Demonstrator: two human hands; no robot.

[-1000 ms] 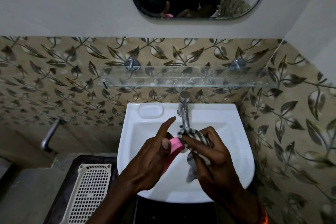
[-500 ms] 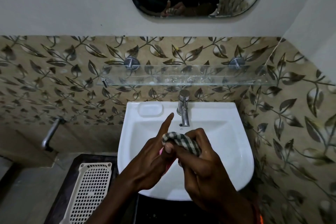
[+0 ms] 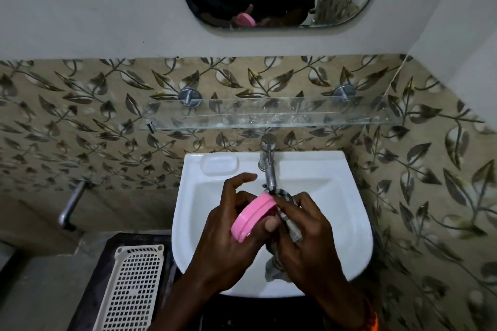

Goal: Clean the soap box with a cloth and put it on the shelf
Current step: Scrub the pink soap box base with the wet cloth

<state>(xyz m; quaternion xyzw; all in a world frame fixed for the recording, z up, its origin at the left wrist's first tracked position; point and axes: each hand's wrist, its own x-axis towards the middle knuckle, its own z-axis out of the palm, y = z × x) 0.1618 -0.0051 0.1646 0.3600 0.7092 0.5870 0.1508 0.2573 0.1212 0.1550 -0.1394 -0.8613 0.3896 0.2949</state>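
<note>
Pink plastic is showing between your hands: you are holding the soap box (image 3: 255,217) over the white sink (image 3: 357,244), just below the tap (image 3: 269,166). Your left hand (image 3: 228,244) is gripping it, thumb curled against its near side and the other fingers (image 3: 236,183) reaching round the far side, with the forefinger lifted clear. Your right hand (image 3: 304,234) is clenching the checked cloth (image 3: 289,223) and pressing a bunched part of it against the box's right end, while the loose tail is hanging down toward the basin. The box looks light, stiff and smooth, so it is likely to be slippery if wet; I judge the safest hold is across its two long sides, along the seam where lid meets base, so the halves are staying together. The cloth is soft and limp, so you are better off keeping it wadded than letting it trail. The glass shelf (image 3: 269,118) is waiting on the tiled wall above the tap, well apart from the box, and it looks hard and breakable, so setting the box down gently seems wise.
</note>
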